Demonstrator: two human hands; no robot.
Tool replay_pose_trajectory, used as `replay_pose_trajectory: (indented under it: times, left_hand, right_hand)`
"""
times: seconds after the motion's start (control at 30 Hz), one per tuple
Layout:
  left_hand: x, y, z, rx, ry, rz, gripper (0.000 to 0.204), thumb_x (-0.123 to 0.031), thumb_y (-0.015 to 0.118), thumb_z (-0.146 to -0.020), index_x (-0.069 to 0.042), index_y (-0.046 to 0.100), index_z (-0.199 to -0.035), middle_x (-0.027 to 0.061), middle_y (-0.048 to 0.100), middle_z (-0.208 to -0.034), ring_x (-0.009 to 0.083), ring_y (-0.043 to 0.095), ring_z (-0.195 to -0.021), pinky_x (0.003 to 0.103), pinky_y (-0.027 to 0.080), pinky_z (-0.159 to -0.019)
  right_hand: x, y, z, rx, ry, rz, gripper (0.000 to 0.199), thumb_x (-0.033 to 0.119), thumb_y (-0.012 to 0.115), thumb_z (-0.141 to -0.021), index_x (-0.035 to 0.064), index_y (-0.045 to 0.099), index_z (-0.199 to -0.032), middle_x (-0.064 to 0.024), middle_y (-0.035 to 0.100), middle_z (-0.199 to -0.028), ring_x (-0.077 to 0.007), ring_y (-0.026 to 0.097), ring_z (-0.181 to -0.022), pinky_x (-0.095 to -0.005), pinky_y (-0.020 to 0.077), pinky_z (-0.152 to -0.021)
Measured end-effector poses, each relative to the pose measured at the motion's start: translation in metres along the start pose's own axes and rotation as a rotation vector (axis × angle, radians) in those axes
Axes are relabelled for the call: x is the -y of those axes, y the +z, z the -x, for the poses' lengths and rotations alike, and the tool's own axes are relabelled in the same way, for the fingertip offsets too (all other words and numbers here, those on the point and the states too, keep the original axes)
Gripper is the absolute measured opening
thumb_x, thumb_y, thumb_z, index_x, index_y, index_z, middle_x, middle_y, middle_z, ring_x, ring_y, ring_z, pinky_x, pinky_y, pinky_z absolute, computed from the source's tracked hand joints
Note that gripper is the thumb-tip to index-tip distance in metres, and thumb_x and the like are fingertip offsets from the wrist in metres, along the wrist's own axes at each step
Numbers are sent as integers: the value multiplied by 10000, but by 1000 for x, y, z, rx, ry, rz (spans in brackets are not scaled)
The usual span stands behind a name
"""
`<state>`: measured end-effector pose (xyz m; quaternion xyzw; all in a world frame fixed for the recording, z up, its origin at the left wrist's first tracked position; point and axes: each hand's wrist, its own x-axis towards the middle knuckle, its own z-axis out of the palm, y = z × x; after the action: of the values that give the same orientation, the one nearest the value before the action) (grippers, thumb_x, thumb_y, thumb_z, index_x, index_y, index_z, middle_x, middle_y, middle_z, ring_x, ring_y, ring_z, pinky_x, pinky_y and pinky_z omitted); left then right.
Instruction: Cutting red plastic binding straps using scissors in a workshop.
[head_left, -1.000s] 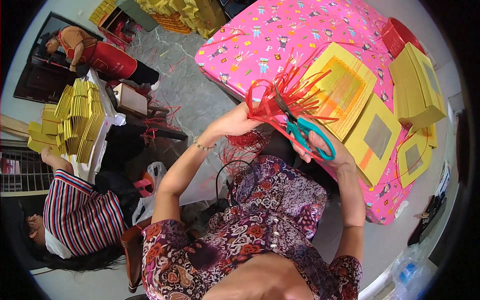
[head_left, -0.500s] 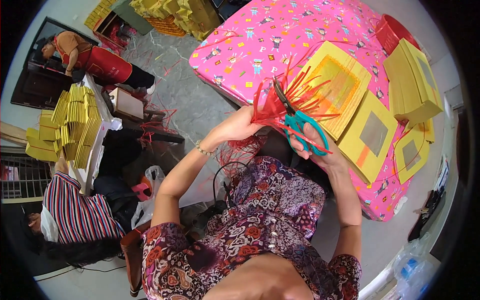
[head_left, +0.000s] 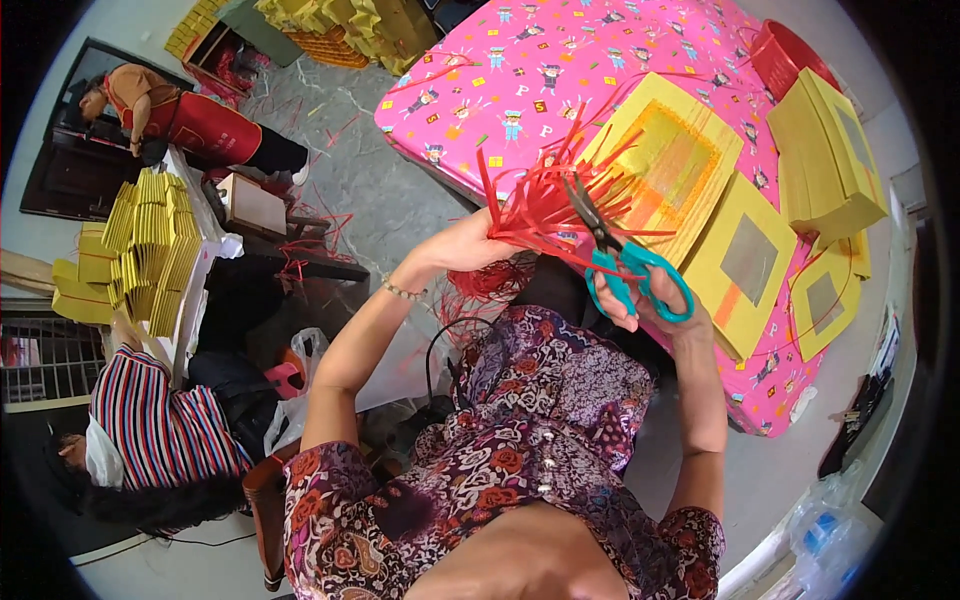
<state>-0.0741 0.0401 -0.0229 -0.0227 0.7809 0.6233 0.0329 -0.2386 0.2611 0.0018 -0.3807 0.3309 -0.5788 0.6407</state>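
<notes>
My left hand (head_left: 468, 242) is closed round a bundle of thin red strips (head_left: 540, 205), whose loose ends fan out up and to the right. In my right hand (head_left: 655, 300) is a pair of scissors (head_left: 604, 262) with teal handles, the fingers through the loops. Its dark blades point up and left, at the right side of the strips; whether they touch any strip I cannot tell. One long red strip runs from the bundle across to the scissors. More tangled red strips (head_left: 485, 283) hang below my left hand.
A pink patterned table cover (head_left: 470, 95) lies ahead, bearing stacks of yellow sheets (head_left: 715, 305), a tall yellow stack (head_left: 805, 160) and a red bucket (head_left: 785, 60). Two people work at the left beside folded yellow bundles (head_left: 155, 235). Red scraps litter the grey floor (head_left: 325, 110).
My right hand has moved the scissors to the right and slightly nearer to me, away from the base of the bundle. My left hand has shifted slightly left, still gripping the strips.
</notes>
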Motion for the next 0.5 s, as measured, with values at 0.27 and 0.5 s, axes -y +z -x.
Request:
replay_pose_trajectory:
  times: [0.27,0.5]
  left_hand:
    - [2,-2,3,84,-177,147,222,-124,538,-903,-7,563,-1090,36,618,-992,109,537,-870,265,456,-756]
    - [4,-9,3,230,-227,207,213,-180,565,-904,-38,571,-1063,6,612,-939,56,510,-763,210,423,-627]
  right_hand:
    - [4,-3,1,38,140,111,665,607,591,-779,3,475,-1032,-8,474,-671,-65,455,-543,-197,364,-480]
    - [1,-18,-1,91,282,189,767,617,678,-690,-15,486,-1079,-38,510,-717,-83,470,-567,-208,353,-475]
